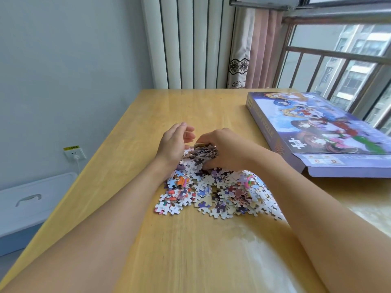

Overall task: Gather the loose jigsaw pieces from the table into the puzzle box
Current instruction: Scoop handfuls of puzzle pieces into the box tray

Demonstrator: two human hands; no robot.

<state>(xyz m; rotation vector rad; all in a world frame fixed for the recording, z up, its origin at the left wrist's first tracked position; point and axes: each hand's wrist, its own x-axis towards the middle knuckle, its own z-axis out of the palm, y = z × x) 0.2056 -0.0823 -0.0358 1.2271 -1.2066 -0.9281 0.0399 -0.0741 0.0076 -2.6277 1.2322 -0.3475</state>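
A heap of loose jigsaw pieces lies on the wooden table, many face down and white. At the heap's far end my right hand is closed around a stacked handful of pieces. My left hand is cupped against the left side of that handful, fingers slightly apart. The purple puzzle box with cartoon artwork lies flat at the right of the table, its near end flap open, well apart from both hands.
A window with railings runs along the table's right edge. A pink curtain and a white radiator stand behind the table. A white storage bin sits on the floor at the left, under a wall socket.
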